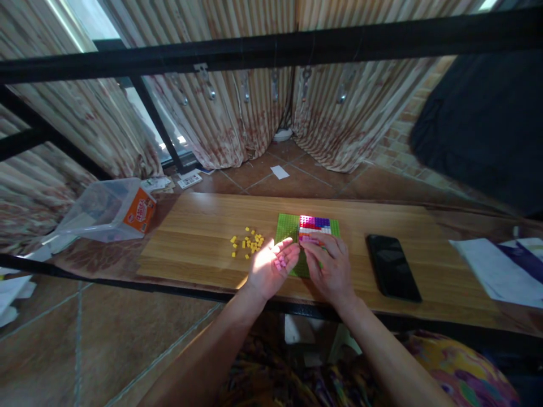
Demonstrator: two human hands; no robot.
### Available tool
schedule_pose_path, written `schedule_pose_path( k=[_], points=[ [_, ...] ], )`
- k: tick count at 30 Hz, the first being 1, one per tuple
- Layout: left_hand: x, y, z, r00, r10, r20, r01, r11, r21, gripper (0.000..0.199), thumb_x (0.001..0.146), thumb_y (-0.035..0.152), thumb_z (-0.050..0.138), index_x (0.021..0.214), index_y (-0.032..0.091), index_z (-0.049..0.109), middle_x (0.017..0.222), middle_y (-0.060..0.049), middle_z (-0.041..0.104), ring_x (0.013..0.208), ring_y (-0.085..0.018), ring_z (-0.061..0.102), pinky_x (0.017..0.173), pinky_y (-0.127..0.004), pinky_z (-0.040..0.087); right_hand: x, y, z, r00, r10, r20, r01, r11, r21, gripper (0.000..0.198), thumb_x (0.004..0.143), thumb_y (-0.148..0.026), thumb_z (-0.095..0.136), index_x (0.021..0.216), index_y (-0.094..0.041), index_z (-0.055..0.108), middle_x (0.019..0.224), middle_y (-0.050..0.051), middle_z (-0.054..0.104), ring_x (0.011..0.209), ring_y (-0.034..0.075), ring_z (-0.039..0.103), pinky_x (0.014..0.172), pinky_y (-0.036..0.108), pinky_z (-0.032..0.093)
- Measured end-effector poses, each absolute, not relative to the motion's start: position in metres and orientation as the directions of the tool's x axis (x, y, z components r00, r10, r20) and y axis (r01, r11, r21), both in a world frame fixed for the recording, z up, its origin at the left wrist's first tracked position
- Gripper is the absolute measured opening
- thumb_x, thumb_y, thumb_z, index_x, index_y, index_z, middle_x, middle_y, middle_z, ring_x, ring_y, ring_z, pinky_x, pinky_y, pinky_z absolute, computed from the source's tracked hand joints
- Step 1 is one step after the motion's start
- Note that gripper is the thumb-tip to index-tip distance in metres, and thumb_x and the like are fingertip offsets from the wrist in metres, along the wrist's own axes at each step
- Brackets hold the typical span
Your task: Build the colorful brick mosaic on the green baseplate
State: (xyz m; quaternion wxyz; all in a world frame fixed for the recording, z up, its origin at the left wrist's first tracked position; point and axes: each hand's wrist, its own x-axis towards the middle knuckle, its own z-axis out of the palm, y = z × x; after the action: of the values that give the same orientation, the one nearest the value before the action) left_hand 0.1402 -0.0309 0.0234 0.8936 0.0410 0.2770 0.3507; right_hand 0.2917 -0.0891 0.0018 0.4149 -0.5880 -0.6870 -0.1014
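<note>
My left hand (271, 265) is turned palm up, slightly cupped, and holds several small pink building bricks (280, 262). Beside it, my right hand (328, 264) reaches over a green baseplate (288, 224) with thumb and forefinger pinched close to its surface. Whatever is between those fingertips is too small to make out. Rows of red, purple, blue, white and pink bricks (314, 224) cover part of the baseplate, and my right hand hides its lower right area. Loose yellow bricks (253, 245) lie scattered on the wooden board, left of the baseplate.
A black smartphone (393, 267) lies right of the baseplate on the wooden board (195, 226). At the left stands a clear plastic box (106, 209) with an orange label. Papers (496, 271) lie at the right. A dark metal bar (254, 53) crosses beyond the table, before curtains.
</note>
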Motion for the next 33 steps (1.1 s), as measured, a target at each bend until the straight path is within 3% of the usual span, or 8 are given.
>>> schedule_pose_path(
  k=[3, 6, 19, 22, 24, 27, 29, 33],
  points=[
    [0.140, -0.031, 0.022, 0.634, 0.653, -0.415, -0.602, 0.753, 0.266, 0.037, 0.092, 0.037, 0.038, 0.098, 0.008, 0.059, 0.089, -0.014, 0.066, 0.080, -0.017, 0.065, 0.075, -0.031, 0.053, 0.284, -0.092, 0.008, -0.021, 0.744, 0.668, 0.864, 0.350, -0.363, 0.021, 0.086, -0.021, 0.056, 0.104, -0.025, 0.064, 0.116, 0.007, 0.059, 0.107, 0.023, 0.053, 0.091, 0.041, 0.042],
    [0.138, -0.032, 0.023, 0.673, 0.639, -0.373, -0.575, 0.769, 0.279, 0.042, 0.092, 0.042, 0.036, 0.102, 0.007, 0.059, 0.094, -0.014, 0.066, 0.076, -0.015, 0.065, 0.067, -0.025, 0.052, 0.277, -0.092, 0.012, -0.061, 0.774, 0.631, 0.858, 0.363, -0.363, 0.019, 0.087, -0.024, 0.056, 0.103, -0.024, 0.065, 0.120, 0.007, 0.057, 0.111, 0.023, 0.050, 0.092, 0.042, 0.042],
    [0.144, -0.036, 0.028, 0.726, 0.609, -0.319, -0.519, 0.790, 0.326, 0.056, 0.091, 0.051, 0.032, 0.103, 0.006, 0.063, 0.085, -0.011, 0.066, 0.065, -0.012, 0.057, 0.061, -0.023, 0.046, 0.269, -0.089, 0.003, -0.064, 0.832, 0.550, 0.828, 0.352, -0.436, 0.014, 0.088, -0.027, 0.055, 0.092, -0.027, 0.068, 0.119, 0.004, 0.059, 0.111, 0.024, 0.049, 0.094, 0.045, 0.040],
    [0.144, -0.038, 0.019, 0.632, 0.664, -0.401, -0.514, 0.745, 0.425, 0.040, 0.089, 0.042, 0.043, 0.095, 0.009, 0.065, 0.076, -0.007, 0.063, 0.059, -0.009, 0.053, 0.056, -0.021, 0.043, 0.273, -0.088, 0.003, -0.034, 0.825, 0.564, 0.826, 0.340, -0.449, 0.014, 0.089, -0.025, 0.053, 0.091, -0.024, 0.067, 0.115, 0.006, 0.060, 0.108, 0.023, 0.051, 0.091, 0.043, 0.042],
    [0.144, -0.042, 0.015, 0.510, 0.723, -0.467, -0.447, 0.686, 0.574, 0.025, 0.083, 0.034, 0.055, 0.087, 0.011, 0.065, 0.073, -0.004, 0.062, 0.057, -0.007, 0.051, 0.052, -0.018, 0.039, 0.278, -0.087, 0.004, 0.002, 0.818, 0.576, 0.835, 0.315, -0.450, 0.015, 0.090, -0.024, 0.052, 0.092, -0.022, 0.066, 0.110, 0.007, 0.062, 0.103, 0.022, 0.054, 0.088, 0.041, 0.044],
    [0.145, -0.047, 0.016, 0.375, 0.806, -0.457, -0.284, 0.569, 0.771, 0.020, 0.072, 0.031, 0.067, 0.078, 0.013, 0.063, 0.065, 0.001, 0.057, 0.046, -0.003, 0.040, 0.041, -0.016, 0.023, 0.285, -0.086, 0.005, 0.028, 0.807, 0.591, 0.856, 0.286, -0.431, 0.014, 0.090, -0.024, 0.052, 0.094, -0.022, 0.065, 0.102, 0.006, 0.065, 0.096, 0.021, 0.056, 0.085, 0.039, 0.043],
    [0.147, -0.049, 0.019, 0.380, 0.816, -0.435, -0.224, 0.537, 0.813, 0.022, 0.070, 0.033, 0.069, 0.074, 0.014, 0.060, 0.060, 0.004, 0.052, 0.041, -0.001, 0.030, 0.040, -0.018, 0.014, 0.287, -0.087, 0.005, 0.002, 0.805, 0.593, 0.864, 0.297, -0.406, 0.013, 0.090, -0.024, 0.052, 0.093, -0.022, 0.065, 0.098, 0.004, 0.066, 0.094, 0.020, 0.056, 0.083, 0.038, 0.042],
    [0.148, -0.049, 0.021, 0.436, 0.786, -0.438, -0.190, 0.556, 0.809, 0.026, 0.066, 0.036, 0.072, 0.070, 0.014, 0.057, 0.058, 0.006, 0.048, 0.042, -0.001, 0.029, 0.041, -0.019, 0.012, 0.286, -0.088, 0.005, -0.044, 0.818, 0.573, 0.862, 0.321, -0.393, 0.015, 0.090, -0.024, 0.052, 0.094, -0.024, 0.067, 0.090, 0.003, 0.067, 0.088, 0.019, 0.056, 0.081, 0.037, 0.040]
  ],
)
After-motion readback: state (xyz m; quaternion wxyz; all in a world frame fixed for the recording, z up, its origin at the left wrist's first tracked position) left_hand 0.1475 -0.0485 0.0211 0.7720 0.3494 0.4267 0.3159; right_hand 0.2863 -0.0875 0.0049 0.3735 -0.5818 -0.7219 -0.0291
